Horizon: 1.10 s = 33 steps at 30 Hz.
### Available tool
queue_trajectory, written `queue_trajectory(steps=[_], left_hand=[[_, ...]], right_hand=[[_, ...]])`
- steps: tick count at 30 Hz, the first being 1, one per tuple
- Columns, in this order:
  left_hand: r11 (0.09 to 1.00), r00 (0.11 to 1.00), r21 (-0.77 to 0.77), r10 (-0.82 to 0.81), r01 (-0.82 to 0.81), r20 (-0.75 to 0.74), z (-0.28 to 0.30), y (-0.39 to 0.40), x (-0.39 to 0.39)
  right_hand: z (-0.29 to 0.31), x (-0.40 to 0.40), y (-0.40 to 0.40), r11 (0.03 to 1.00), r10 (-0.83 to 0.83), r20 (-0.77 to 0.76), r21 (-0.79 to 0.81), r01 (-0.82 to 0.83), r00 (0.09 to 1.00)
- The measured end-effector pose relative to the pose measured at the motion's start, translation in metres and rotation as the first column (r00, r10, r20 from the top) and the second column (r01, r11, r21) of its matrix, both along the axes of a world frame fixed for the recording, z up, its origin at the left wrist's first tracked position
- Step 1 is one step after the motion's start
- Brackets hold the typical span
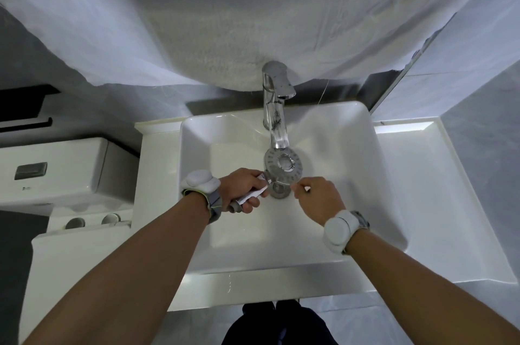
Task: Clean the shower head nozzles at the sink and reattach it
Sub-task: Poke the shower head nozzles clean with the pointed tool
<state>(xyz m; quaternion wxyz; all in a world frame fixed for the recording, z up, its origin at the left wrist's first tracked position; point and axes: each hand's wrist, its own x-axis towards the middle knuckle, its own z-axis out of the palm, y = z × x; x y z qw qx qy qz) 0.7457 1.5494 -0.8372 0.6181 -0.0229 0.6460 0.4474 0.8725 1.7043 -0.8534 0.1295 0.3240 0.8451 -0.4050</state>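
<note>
Nozzles facing up under the chrome tap (277,108), just beyond both hands.
Left hand (244,186) is gripping the round grey shower head (282,166) by its handle, angling away; right hand (316,198), nearer the face, is pinching something thin over the white sink (365,176).

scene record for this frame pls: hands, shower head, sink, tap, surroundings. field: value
left hand: grips shower head handle
right hand: fingers pinched at the head's rim; what they hold is too small to tell
shower head: nozzle face up, over the basin, just under the spout
tap: chrome; water flow not discernible
sink: white, square basin
drain: partly hidden by the head
toilet: left of the sink
cloth: white, hangs behind the tap
</note>
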Motion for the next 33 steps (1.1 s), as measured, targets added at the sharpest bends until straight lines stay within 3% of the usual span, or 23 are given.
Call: queue_trajectory(steps=[5, 11, 16, 23, 26, 29, 33], left_hand=[[0.999, 0.999, 0.045, 0.009, -0.011, 0.042, -0.001, -0.004, 0.004], [0.999, 0.998, 0.018, 0.04, -0.04, 0.042, -0.008, -0.014, 0.003], [0.995, 0.996, 0.076, 0.068, -0.072, 0.051, -0.011, -0.021, 0.008], [0.995, 0.988, 0.078, 0.049, -0.061, 0.149, -0.019, -0.031, 0.013], [0.989, 0.989, -0.045, 0.144, -0.142, 0.037, -0.028, -0.022, 0.021], [0.988, 0.989, -0.066, 0.136, -0.14, -0.056, -0.031, -0.013, 0.026], [0.994, 0.993, -0.075, 0.068, -0.075, -0.093, -0.033, -0.007, 0.028]], right_hand=[[0.008, -0.034, 0.011, 0.999, -0.035, -0.05, 0.028, 0.036, 0.998], [0.0, -0.003, -0.01, 0.997, 0.065, 0.029, -0.032, -0.064, 0.997], [0.007, -0.045, 0.014, 0.998, -0.069, -0.015, 0.015, 0.069, 0.998], [0.005, -0.036, 0.017, 0.996, -0.057, 0.016, -0.06, 0.058, 0.998], [0.007, -0.032, 0.007, 0.993, -0.004, -0.015, -0.119, 0.002, 1.0], [0.006, -0.024, -0.005, 0.982, 0.152, 0.011, -0.112, -0.15, 0.988], [0.008, -0.027, 0.012, 0.989, -0.099, -0.038, -0.114, 0.094, 0.994]])
